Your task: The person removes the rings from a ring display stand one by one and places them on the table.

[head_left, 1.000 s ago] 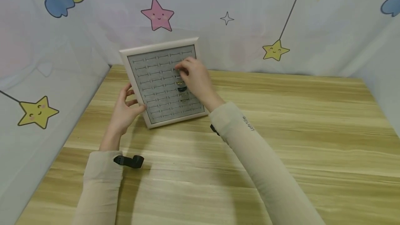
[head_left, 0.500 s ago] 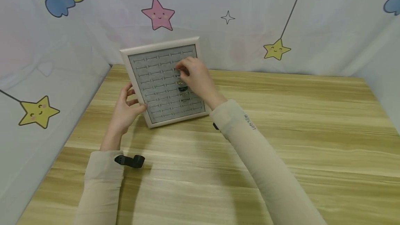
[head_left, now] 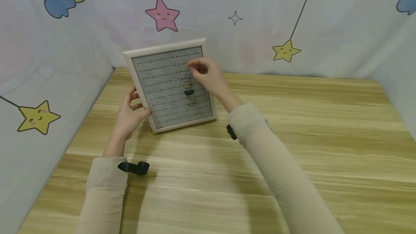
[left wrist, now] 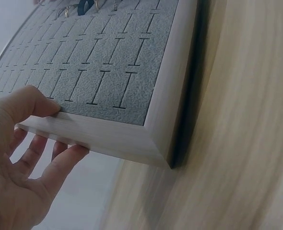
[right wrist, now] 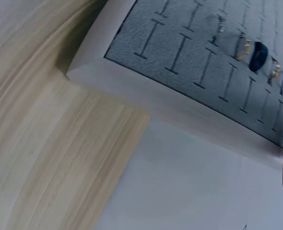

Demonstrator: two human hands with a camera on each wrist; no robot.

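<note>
A ring display board (head_left: 162, 91), grey and slotted in a pale wooden frame, leans tilted on the table. My left hand (head_left: 126, 120) grips its left edge, thumb on the front and fingers behind, as the left wrist view shows. In a column right of the board's middle sit several rings, among them a wide dark ring (right wrist: 259, 56), a gold ring (right wrist: 245, 49) and a silvery ring (right wrist: 220, 28). Above that column, just off the board's face, my right hand (head_left: 211, 77) pinches a small shiny ring (head_left: 190, 68) between thumb and forefinger. Only a sliver of this hand shows in the right wrist view.
The board stands on a wood-grain table (head_left: 292, 147). Behind and beside the table hangs a pale cloth backdrop (head_left: 247, 39) printed with stars, a moon and clouds. A black wrist camera (head_left: 138, 168) is strapped to the left sleeve, another to the right.
My right hand has drawn back slightly to the right from the board's slots, with the small ring now visible at its fingertips. The left hand and board stay put.
</note>
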